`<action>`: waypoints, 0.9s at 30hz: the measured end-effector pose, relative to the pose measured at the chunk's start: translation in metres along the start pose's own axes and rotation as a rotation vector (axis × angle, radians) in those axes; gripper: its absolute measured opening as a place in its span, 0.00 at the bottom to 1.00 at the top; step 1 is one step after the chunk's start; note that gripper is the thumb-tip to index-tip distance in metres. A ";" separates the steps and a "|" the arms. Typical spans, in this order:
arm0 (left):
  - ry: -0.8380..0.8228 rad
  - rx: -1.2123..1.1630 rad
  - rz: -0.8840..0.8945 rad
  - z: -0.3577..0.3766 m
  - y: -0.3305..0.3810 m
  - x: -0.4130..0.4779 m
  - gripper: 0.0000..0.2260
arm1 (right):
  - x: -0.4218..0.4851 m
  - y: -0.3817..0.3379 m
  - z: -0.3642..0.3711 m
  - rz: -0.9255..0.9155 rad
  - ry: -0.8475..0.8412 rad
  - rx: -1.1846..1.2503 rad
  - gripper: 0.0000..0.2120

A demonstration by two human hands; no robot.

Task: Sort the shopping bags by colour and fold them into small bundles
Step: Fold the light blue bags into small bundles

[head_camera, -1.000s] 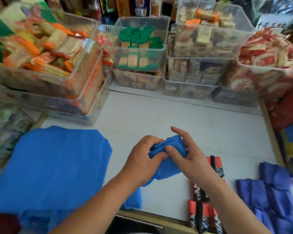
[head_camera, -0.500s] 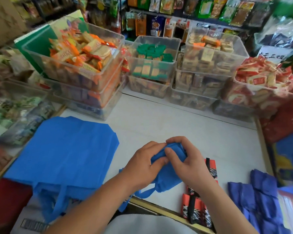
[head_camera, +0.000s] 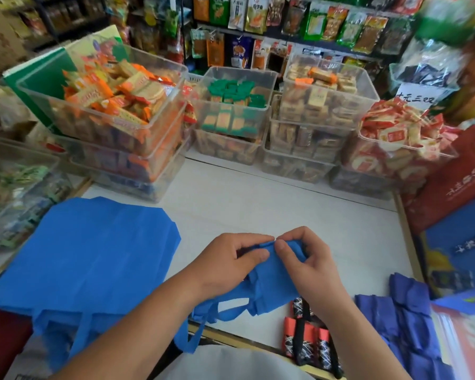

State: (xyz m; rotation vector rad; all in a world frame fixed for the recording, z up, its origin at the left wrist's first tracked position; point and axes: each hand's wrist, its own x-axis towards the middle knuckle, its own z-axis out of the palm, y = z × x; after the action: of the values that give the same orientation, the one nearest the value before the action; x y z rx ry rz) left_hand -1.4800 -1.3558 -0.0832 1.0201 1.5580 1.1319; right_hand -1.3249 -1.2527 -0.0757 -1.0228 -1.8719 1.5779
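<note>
Down at the near edge of the counter, both hands meet over the blue bag (head_camera: 274, 282)! Left hand (head_camera: 228, 266) lies knuckles up, fingers curled over the cloth and the thumb pressed onto the fold. Right hand (head_camera: 307, 267) arches just beside it, forefinger and thumb pinching the top edge, and the fingertips of the two hands almost touch. So both hands are grasping the half-folded bag. It rests on the white counter (head_camera: 258, 207) directly under the palms, and its handles (head_camera: 222, 305) trail back past the wrists and hang off the near edge.

Beyond the fingers the counter runs back to a row of stacked clear bins (head_camera: 232, 124) filled with wrapped snacks. Behind those rise shop shelves (head_camera: 285, 20) hung with packets.

Out to the left of the left hand, a flat pile of blue bags (head_camera: 88, 256) spreads wide, with handles drooping over the edge. Under the right forearm sit red-and-black bundles (head_camera: 311, 341), partly hidden by that arm. Further right of the right hand lie dark blue bundles (head_camera: 406, 325), and past them a red bag (head_camera: 455, 182) leans at the counter's side.
</note>
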 end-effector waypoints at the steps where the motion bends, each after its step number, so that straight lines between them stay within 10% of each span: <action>1: 0.038 -0.005 0.010 0.000 0.000 0.001 0.13 | 0.000 0.000 -0.001 0.008 -0.015 -0.016 0.05; 7: 0.146 0.085 0.031 -0.009 -0.008 0.003 0.09 | 0.006 -0.004 0.005 0.124 -0.172 -0.158 0.07; 16: -0.052 0.281 -0.256 -0.093 -0.031 -0.001 0.23 | 0.036 0.008 0.048 0.253 0.100 -0.024 0.04; 27: -0.130 0.217 -0.176 -0.154 -0.049 0.001 0.02 | 0.048 0.008 0.084 0.390 0.238 0.049 0.04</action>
State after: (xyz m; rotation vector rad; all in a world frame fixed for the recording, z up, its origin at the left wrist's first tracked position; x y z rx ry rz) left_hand -1.6347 -1.3973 -0.1080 1.0529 1.6547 0.7740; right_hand -1.4159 -1.2657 -0.1068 -1.5499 -1.5315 1.6125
